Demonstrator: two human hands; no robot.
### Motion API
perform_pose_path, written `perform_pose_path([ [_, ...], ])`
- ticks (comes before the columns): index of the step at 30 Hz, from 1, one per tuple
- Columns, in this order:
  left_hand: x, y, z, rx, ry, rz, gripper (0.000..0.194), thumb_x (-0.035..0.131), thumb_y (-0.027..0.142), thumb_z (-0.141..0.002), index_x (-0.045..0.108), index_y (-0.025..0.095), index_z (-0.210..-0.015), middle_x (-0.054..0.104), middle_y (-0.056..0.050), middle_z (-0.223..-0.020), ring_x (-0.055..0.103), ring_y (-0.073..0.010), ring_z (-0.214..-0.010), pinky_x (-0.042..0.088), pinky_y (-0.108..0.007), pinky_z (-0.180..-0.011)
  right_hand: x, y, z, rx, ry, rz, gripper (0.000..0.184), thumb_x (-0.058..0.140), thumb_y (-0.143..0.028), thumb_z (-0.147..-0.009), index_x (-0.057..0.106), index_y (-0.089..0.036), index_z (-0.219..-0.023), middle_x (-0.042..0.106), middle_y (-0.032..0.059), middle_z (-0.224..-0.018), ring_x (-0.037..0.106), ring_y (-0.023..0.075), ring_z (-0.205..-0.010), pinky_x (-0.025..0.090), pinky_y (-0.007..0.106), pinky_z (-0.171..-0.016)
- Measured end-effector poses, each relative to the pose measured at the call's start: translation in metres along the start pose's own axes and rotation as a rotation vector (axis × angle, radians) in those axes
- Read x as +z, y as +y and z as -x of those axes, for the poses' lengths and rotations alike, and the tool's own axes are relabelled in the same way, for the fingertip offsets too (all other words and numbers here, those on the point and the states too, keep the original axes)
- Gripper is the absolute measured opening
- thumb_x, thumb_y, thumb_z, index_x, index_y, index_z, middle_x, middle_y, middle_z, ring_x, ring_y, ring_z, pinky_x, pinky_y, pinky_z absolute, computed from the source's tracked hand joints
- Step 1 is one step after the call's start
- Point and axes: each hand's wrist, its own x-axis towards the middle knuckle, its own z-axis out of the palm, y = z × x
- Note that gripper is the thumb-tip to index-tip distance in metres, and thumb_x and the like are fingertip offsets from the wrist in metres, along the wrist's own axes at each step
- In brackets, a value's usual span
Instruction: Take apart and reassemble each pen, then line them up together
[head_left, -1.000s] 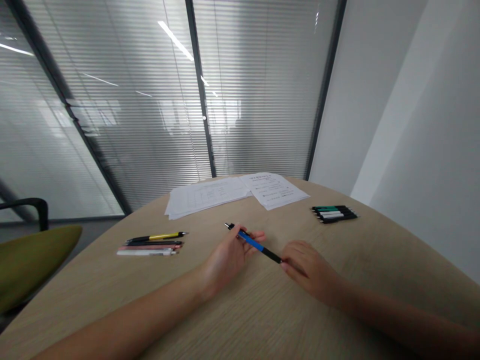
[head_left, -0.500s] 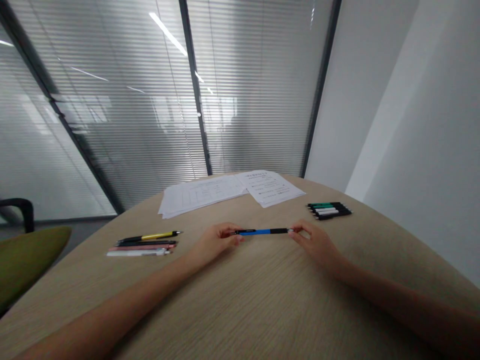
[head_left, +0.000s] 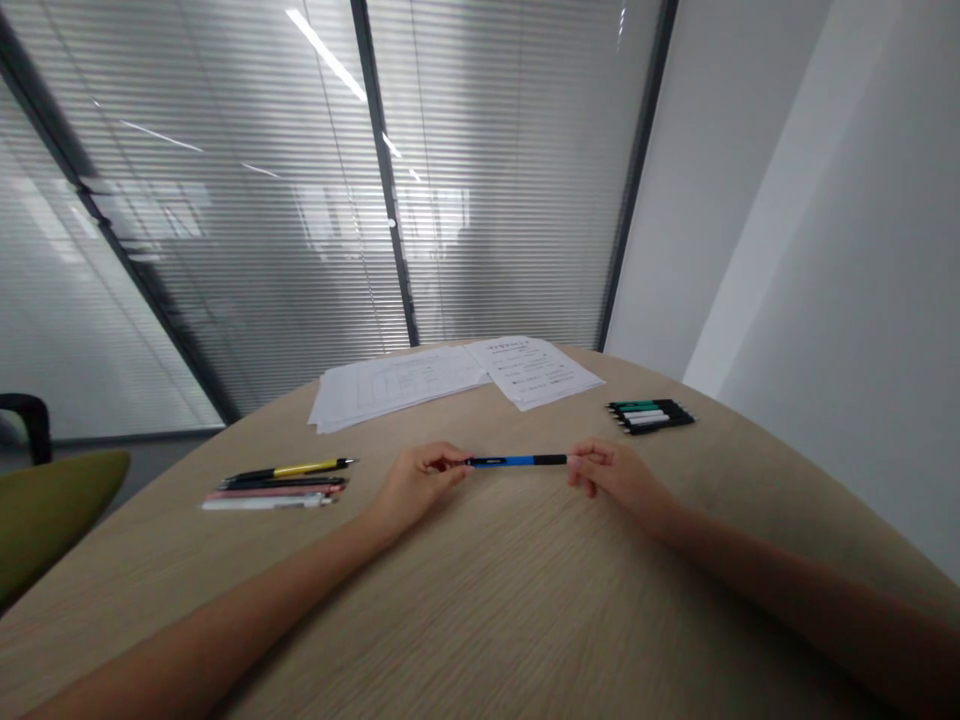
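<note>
A blue pen with black ends [head_left: 519, 461] lies level between my two hands, just over the middle of the table. My left hand [head_left: 420, 485] pinches its clip end between thumb and fingers. At the dark grip end, the fingertips of my right hand [head_left: 619, 480] close around the tip, which they hide. To the left, a yellow and black pen [head_left: 307, 468] lies beside several black, pink and white pens [head_left: 274, 494]. Beyond my right hand is a row of black, green and white pens [head_left: 649, 416].
Printed paper sheets [head_left: 405, 382] overlap near the far edge of the round wooden table [head_left: 480, 620]. A green chair [head_left: 56, 510] stands at the left. Behind the table are a glass partition with blinds [head_left: 502, 200] and a white wall [head_left: 847, 300].
My right fingers have shifted on the pen's tip, with the lower fingers now curled more downward. The pen stays between both hands. The whole view has moved slightly.
</note>
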Motion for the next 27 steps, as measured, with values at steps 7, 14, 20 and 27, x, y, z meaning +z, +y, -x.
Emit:
perform_pose_path([
  [7, 0.001, 0.007, 0.004, -0.076, -0.057, 0.078, 0.013, 0.062, 0.031, -0.058, 0.063, 0.018, -0.06, 0.062, -0.001, -0.063, 0.049, -0.0128, -0.058, 0.035, -0.022, -0.053, -0.004, -0.006, 0.001, 0.013, 0.016, -0.124, 0.022, 0.06, -0.037, -0.062, 0.056, -0.015, -0.066, 0.061, 0.0, -0.059, 0.051, 0.0095, -0.052, 0.038, 0.024, -0.053],
  [14, -0.001, 0.009, 0.003, -0.291, -0.215, 0.213, 0.024, 0.063, 0.04, -0.057, 0.059, 0.016, -0.057, 0.045, 0.005, -0.046, 0.034, -0.0075, -0.044, 0.021, -0.02, -0.044, -0.004, -0.004, 0.002, -0.003, 0.006, -0.139, 0.023, 0.06, -0.038, -0.062, 0.057, -0.016, -0.064, 0.061, 0.0002, -0.058, 0.051, 0.0097, -0.051, 0.038, 0.024, -0.052],
  [20, -0.006, 0.017, 0.002, -0.249, -0.217, 0.295, 0.027, 0.061, 0.041, -0.061, 0.057, 0.016, -0.053, 0.046, 0.005, -0.046, 0.035, -0.0084, -0.048, 0.025, -0.02, -0.049, -0.001, 0.001, 0.003, -0.114, -0.031, -0.077, 0.013, 0.062, -0.029, -0.059, 0.056, -0.018, -0.056, 0.063, 0.0011, -0.069, 0.056, 0.0139, -0.067, 0.042, 0.029, -0.067],
  [27, -0.001, 0.015, 0.004, -0.262, -0.183, 0.362, 0.026, 0.063, 0.041, -0.059, 0.058, 0.015, -0.056, 0.055, 0.002, -0.055, 0.039, -0.0093, -0.051, 0.029, -0.021, -0.052, 0.003, -0.002, 0.004, -0.141, -0.101, -0.043, 0.014, 0.06, -0.028, -0.059, 0.05, -0.019, -0.056, 0.061, 0.0017, -0.072, 0.057, 0.016, -0.072, 0.044, 0.031, -0.07],
])
